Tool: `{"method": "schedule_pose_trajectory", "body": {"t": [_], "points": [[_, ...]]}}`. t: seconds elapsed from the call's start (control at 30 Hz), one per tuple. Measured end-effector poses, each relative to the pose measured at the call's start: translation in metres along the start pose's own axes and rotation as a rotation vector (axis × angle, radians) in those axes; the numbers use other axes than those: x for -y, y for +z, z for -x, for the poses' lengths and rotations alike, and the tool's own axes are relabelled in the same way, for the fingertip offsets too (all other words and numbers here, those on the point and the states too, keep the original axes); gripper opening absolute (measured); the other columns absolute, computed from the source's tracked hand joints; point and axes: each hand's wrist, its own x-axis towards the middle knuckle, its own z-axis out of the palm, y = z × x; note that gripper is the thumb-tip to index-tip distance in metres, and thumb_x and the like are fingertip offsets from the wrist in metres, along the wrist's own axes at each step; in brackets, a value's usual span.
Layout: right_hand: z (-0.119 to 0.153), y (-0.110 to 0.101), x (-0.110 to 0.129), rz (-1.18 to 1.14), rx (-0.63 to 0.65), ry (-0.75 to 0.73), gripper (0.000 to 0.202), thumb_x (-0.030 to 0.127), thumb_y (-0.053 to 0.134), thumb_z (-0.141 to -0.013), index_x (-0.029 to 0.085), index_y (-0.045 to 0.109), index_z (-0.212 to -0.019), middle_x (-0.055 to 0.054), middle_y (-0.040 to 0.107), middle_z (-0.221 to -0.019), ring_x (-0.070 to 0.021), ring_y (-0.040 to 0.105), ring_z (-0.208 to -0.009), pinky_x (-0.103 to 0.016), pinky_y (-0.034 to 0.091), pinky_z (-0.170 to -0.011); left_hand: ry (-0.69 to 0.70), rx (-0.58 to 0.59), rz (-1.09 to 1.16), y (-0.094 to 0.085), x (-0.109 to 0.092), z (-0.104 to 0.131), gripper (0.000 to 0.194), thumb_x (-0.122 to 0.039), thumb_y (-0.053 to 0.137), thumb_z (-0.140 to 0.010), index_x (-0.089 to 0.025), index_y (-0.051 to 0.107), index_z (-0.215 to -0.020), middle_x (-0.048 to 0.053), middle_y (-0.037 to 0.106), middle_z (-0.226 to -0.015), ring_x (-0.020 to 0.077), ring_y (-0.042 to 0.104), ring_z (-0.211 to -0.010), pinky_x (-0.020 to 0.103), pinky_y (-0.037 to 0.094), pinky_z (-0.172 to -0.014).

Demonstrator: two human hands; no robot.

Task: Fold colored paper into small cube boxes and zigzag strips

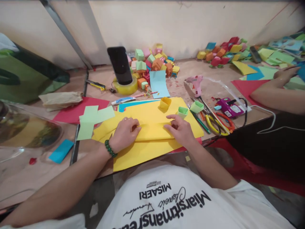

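Yellow paper sheets [133,156] lie at the table's front edge, with a folded yellow strip [152,132] across them. My left hand [126,132], with a green bead bracelet at the wrist, pinches the strip's left end between thumb and finger. At its right end my right hand [179,128] pinches the paper, the other fingers bent. Just beyond the hands stand a small yellow folded paper piece [165,103] and two light green ones, the nearer [182,112] close to my right hand's fingers.
A phone [120,65] leans in a yellow tape roll [126,86]. Behind lie many folded paper cubes [157,63]. Right are a pink glue gun [197,85], scissors [215,124] and a purple device [230,108]. Another person's arm [278,95] rests far right. Green slips [89,122] lie left.
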Motion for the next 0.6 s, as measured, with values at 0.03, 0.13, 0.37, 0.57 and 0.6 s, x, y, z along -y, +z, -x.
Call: {"method": "schedule_pose_trajectory", "body": {"t": [0.03,0.13,0.37,0.57,0.6], "points": [[0.000,0.000,0.000,0.015,-0.003,-0.006,0.033,0.036,0.057,-0.078,0.020,0.058,-0.107,0.007,0.042,-0.054,-0.0127,0.044,-0.053,-0.024,0.037,-0.057,0.002,0.000,-0.023,0.002,0.000,-0.001,0.014,-0.027,0.050,-0.078,-0.021,0.051,-0.066,0.003,0.054,-0.062,0.0205,0.048,-0.066,0.033,0.037,-0.066],[-0.001,0.000,0.000,0.043,-0.011,-0.020,0.035,0.033,0.057,-0.078,0.019,0.056,-0.110,0.007,0.044,-0.055,-0.0126,0.045,-0.053,-0.025,0.037,-0.058,-0.012,0.000,-0.055,0.004,0.000,-0.003,0.013,-0.026,0.052,-0.078,-0.021,0.053,-0.066,0.003,0.056,-0.063,0.0206,0.049,-0.067,0.034,0.037,-0.068],[-0.004,0.003,-0.003,0.031,-0.065,-0.043,0.041,0.031,0.063,-0.072,0.019,0.056,-0.110,0.004,0.055,-0.066,-0.0113,0.050,-0.055,-0.025,0.042,-0.060,-0.036,-0.040,-0.085,0.008,0.000,-0.002,0.010,-0.027,0.055,-0.077,-0.018,0.059,-0.072,0.002,0.060,-0.065,0.0198,0.052,-0.069,0.032,0.038,-0.069],[-0.007,0.004,-0.011,0.003,-0.091,-0.080,0.041,0.029,0.066,-0.069,0.018,0.056,-0.107,0.005,0.054,-0.064,-0.0103,0.050,-0.054,-0.025,0.042,-0.057,-0.051,-0.051,-0.049,0.012,0.001,-0.002,0.012,-0.027,0.057,-0.076,-0.017,0.061,-0.075,0.002,0.062,-0.067,0.0187,0.053,-0.070,0.031,0.039,-0.070],[-0.007,0.005,-0.012,0.001,-0.094,-0.085,0.042,0.028,0.067,-0.068,0.018,0.056,-0.107,0.006,0.054,-0.064,-0.0102,0.050,-0.053,-0.025,0.042,-0.056,-0.054,-0.052,-0.043,0.012,0.001,-0.002,0.012,-0.027,0.057,-0.076,-0.016,0.062,-0.075,0.002,0.062,-0.068,0.0188,0.054,-0.071,0.031,0.039,-0.071]]}}
